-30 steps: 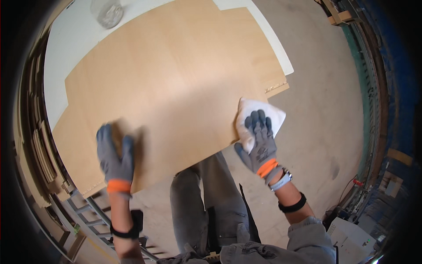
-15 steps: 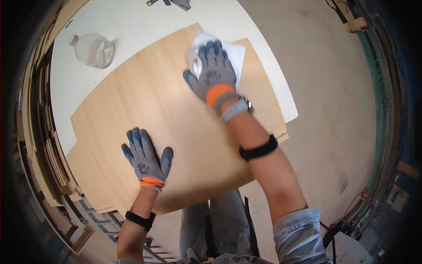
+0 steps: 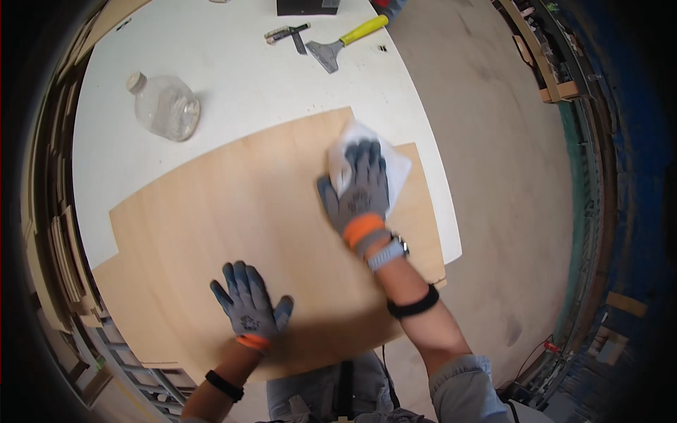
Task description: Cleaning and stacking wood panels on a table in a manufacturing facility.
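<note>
Mid-wipe: right hand (image 3: 356, 190) flat, fingers spread, pressing white cloth (image 3: 395, 166) onto plywood sheet (image 3: 233, 225); left hand (image 3: 248, 304) splayed flat, bracing. Next likely: steady pressure across unwiped areas.

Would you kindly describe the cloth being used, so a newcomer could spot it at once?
On the white table lies a large tan wood panel. Near its far right corner, the gloved right hand presses flat on a white cloth, the only soft, crumpled thing there.
</note>
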A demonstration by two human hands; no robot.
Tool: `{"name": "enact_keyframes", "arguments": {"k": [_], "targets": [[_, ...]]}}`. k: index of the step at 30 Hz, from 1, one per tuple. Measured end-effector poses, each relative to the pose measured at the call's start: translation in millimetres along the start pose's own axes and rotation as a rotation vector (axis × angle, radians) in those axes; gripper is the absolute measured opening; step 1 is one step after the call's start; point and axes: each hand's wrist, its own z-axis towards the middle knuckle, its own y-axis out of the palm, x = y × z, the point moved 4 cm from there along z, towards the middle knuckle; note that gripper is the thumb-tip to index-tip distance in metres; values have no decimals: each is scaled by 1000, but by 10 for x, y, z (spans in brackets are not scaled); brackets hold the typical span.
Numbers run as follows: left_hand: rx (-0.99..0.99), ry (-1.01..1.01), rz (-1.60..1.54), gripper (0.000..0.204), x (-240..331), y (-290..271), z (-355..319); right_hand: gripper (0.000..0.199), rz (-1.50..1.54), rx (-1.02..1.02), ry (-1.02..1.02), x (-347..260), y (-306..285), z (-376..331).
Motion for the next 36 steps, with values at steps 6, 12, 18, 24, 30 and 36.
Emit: {"name": "enact_keyframes", "arguments": {"k": [6,12,18,24,30,36], "targets": [[-142,-67,-3,85,-67,17,-21,75,134,-186,85,-455,194,1045],[-130,-78,-14,82,-94,-62,13,76,125,-254,-326,-1185,384,380],[-105,-35,-23,83,-45,-35,33,70,131,-108,247,-79,118,852],[-112,-63,-26,83,-63,-94,37,69,55,-134,61,-129,107,629],[-161,-77,-14,80,-41,-53,22,67,110,-62,38,-119,97,742],[-92,-80,-5,82,-14,-77,31,70,213,-140,42,-133,77,658]]}}
